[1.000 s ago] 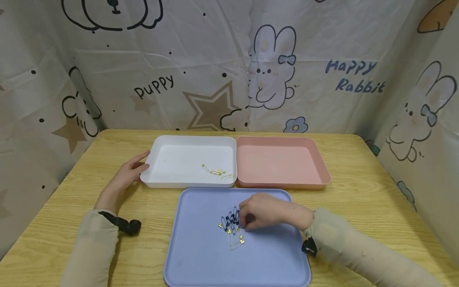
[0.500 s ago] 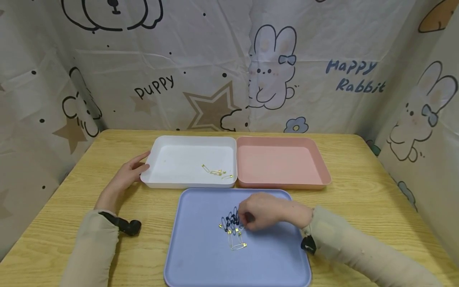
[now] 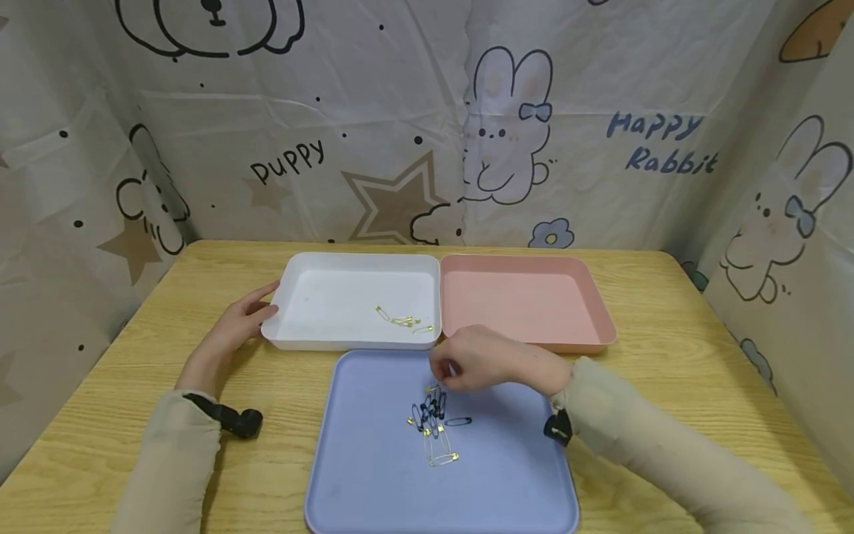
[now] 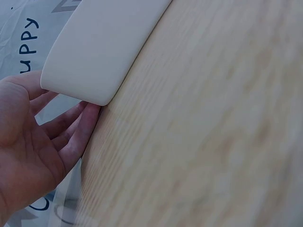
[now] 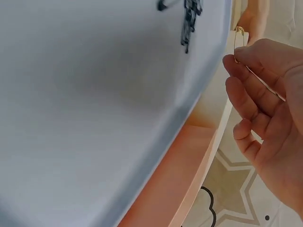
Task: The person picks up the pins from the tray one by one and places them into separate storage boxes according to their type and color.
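My right hand (image 3: pixel 475 359) pinches a gold safety pin (image 5: pixel 239 31) between thumb and fingertips, over the far part of the blue tray (image 3: pixel 373 482). Below the hand in the head view lies a pile of black safety pins (image 3: pixel 429 411). One black safety pin (image 3: pixel 458 421) lies apart, right of the pile. Several gold safety pins, one of them a lying safety pin (image 3: pixel 443 460), sit at the pile's near side. At the far left my left hand (image 3: pixel 233 326) touches the outer end of the white tray (image 4: pixel 90 61) with relaxed fingers, near its corner.
Several gold safety pins (image 3: pixel 402 321) lie in the right part of the white tray. A pink tray (image 3: pixel 534 293) stands beside it, on the right. All three trays rest on the wooden table (image 3: pixel 640 326), with a printed cloth (image 3: pixel 320 74) behind it.
My right hand has lifted from beside the pile and moved away from me and slightly left, a gold safety pin now showing at its fingertips. The separate black pin is uncovered. The left hand stays put.
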A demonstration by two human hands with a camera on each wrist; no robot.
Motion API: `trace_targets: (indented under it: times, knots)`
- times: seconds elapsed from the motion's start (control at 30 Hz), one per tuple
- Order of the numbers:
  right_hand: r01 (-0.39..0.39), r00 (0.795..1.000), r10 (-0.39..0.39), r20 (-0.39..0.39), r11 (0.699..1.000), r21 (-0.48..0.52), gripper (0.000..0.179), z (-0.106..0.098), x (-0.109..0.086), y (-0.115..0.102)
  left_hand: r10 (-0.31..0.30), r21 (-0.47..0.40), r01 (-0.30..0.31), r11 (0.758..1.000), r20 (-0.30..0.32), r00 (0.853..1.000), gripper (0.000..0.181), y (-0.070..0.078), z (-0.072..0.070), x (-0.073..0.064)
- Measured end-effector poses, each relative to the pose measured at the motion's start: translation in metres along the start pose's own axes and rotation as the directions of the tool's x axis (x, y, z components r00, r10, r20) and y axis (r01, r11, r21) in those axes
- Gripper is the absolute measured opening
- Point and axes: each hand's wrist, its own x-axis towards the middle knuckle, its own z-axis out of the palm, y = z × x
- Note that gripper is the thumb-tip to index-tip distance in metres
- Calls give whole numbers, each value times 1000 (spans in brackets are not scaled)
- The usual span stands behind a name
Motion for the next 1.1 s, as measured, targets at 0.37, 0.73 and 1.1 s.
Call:
trace_targets:
  times: [0.37, 0.73, 1.1]
  knots:
    - [-76, 995, 79, -65, 996, 47, 6, -12, 31, 12, -12, -2, 12, 1000, -4, 1000, 62, 0, 0, 0]
    - [-167, 980, 174, -100, 983, 79, 5, -12, 55, 25, -9, -4, 9, 1000, -6, 1000, 63, 0, 0, 0]
    - [-282, 949, 285, -138, 959, 37, 4, 0, 71, 36, -13, -11, 13, 1000, -2, 1000, 61, -1, 1, 1]
